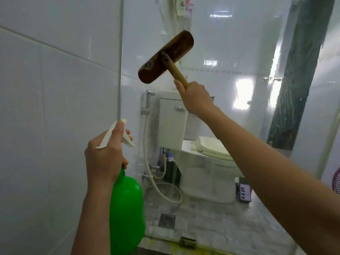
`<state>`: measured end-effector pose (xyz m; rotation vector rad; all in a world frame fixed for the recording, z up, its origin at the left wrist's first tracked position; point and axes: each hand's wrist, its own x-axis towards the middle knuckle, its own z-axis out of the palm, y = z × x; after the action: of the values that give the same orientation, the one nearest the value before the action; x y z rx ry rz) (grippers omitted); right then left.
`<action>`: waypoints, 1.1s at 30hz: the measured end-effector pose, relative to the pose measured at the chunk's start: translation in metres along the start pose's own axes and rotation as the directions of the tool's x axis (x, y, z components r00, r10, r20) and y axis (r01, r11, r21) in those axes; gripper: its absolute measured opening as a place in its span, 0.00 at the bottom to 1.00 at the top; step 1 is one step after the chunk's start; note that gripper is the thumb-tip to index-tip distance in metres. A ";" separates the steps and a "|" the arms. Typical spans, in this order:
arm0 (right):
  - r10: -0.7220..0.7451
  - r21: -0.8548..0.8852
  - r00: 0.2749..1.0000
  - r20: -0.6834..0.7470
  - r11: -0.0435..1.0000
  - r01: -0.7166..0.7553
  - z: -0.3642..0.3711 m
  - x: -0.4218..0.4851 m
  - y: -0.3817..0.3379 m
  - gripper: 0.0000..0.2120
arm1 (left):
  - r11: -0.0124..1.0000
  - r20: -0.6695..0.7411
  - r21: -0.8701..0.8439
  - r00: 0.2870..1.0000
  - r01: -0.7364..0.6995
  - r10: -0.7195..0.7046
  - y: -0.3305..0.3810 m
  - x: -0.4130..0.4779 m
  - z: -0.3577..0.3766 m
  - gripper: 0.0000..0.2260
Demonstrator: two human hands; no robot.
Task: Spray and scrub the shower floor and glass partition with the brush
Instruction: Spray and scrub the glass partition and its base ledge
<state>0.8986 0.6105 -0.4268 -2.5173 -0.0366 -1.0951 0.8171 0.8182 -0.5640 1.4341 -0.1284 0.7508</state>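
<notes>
Dark brown wood forms the back of the brush head, which lies high on the glass partition, towards its left edge where it meets the white tiled wall. Its long axis slants from lower left to upper right, with the bristles turned away towards the glass and apparently against it. The pale handle runs down and right into the right hand, clamped round it just below the head, so that arm is placed to scrub. The left hand, lower and well apart, grips the neck of the green spray bottle, white nozzle aimed towards the glass's left edge. Beyond the pane stand a toilet, a bidet sprayer and a floor drain.
</notes>
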 end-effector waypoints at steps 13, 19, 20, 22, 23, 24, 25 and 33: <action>0.034 -0.079 0.997 0.075 0.996 -0.028 0.033 -0.076 0.039 0.25 | 0.999 0.007 0.004 0.999 0.031 -0.031 -0.008 0.004 -0.006 0.16; 0.084 -0.148 0.989 0.126 0.987 -0.065 0.044 -0.143 0.093 0.24 | 0.998 -0.016 -0.046 0.999 0.045 -0.046 -0.003 0.005 -0.013 0.16; 0.127 -0.173 0.981 0.145 0.980 -0.101 0.042 -0.170 0.110 0.25 | 0.998 -0.012 -0.047 0.999 0.046 -0.047 -0.004 0.005 -0.015 0.17; 0.141 -0.228 0.974 0.177 0.969 -0.099 0.046 -0.193 0.122 0.27 | 0.998 -0.017 -0.053 0.999 0.045 -0.046 -0.007 0.008 -0.022 0.17; 0.133 -0.240 0.974 0.184 0.967 -0.086 0.050 -0.189 0.119 0.27 | 0.998 -0.021 -0.047 0.998 0.052 -0.053 -0.009 0.009 -0.024 0.18; 0.123 -0.241 0.972 0.201 0.968 -0.072 0.056 -0.177 0.107 0.26 | 0.998 -0.025 -0.031 0.998 0.055 -0.056 -0.011 0.010 -0.025 0.18; 0.095 -0.232 0.973 0.209 0.972 -0.045 0.061 -0.160 0.088 0.24 | 0.998 -0.025 -0.021 0.998 0.055 -0.056 -0.012 0.011 -0.027 0.18; 0.010 -0.135 0.964 0.267 0.991 0.027 0.091 -0.093 0.017 0.26 | 0.999 0.025 0.035 0.999 0.030 -0.031 -0.023 0.010 -0.027 0.18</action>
<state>0.9009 0.6399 -0.5551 -2.7752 -0.0480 -0.7771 0.8274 0.8483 -0.5835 1.4756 -0.1132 0.7134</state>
